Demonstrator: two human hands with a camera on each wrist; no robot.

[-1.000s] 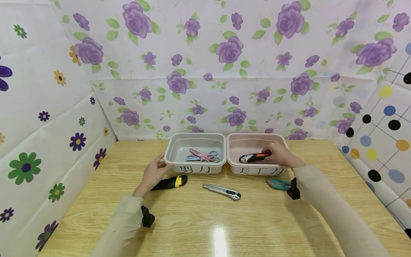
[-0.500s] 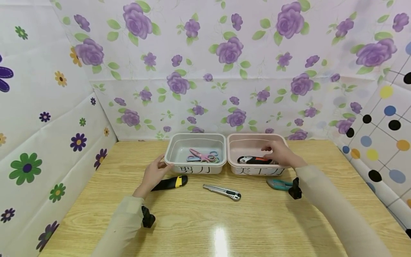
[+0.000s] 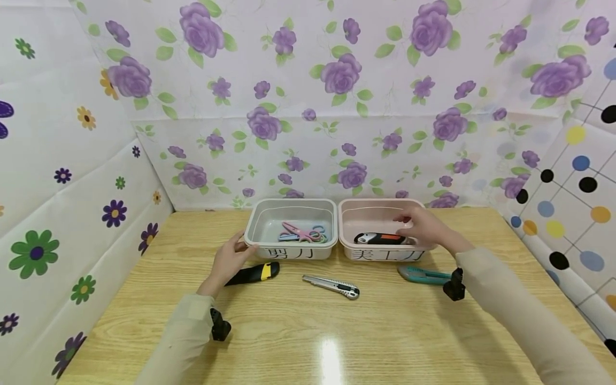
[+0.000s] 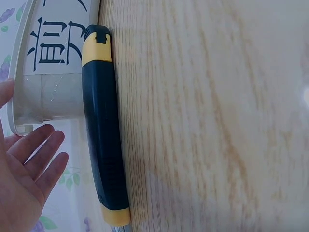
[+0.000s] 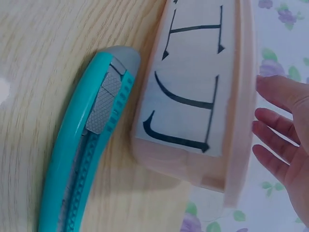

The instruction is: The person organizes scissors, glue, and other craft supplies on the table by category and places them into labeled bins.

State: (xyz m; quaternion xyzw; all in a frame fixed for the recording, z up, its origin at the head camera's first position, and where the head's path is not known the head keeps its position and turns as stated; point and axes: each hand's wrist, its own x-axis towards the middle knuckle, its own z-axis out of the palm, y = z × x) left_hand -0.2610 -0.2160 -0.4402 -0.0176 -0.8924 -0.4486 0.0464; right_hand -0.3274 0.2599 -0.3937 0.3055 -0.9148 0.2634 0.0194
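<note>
Right hand (image 3: pixel 425 227): over the right side of the pink bin (image 3: pixel 368 215), thumb and fingers parted and gripping nothing, the tips close to the orange-black knife (image 3: pixel 380 238); I cannot tell whether they touch it.
Orange-black knife: lies inside the pink bin, along its near wall.
Change: a second ago the right hand gripped this knife, raised at a slant inside the bin; now the knife lies flat and the hand is a little to the right of its earlier place.
Left hand (image 3: pixel 228 262): at the near left corner of the grey bin (image 3: pixel 293 212), as before, thumb on the rim, the other fingers loosely extended.
Bins: two, side by side at the far edge of the worktop (image 3: pixel 269 331), grey left, pink right, each with one label.
Knives: four; one in the pink bin, three on the worktop: black-yellow knife (image 3: pixel 252 273) left, silver knife (image 3: pixel 332 286) middle, teal knife (image 3: pixel 423 276) right, all unmoved.
Scissors (image 3: pixel 300 232): overlapping in the grey bin, exact number unclear.
</note>
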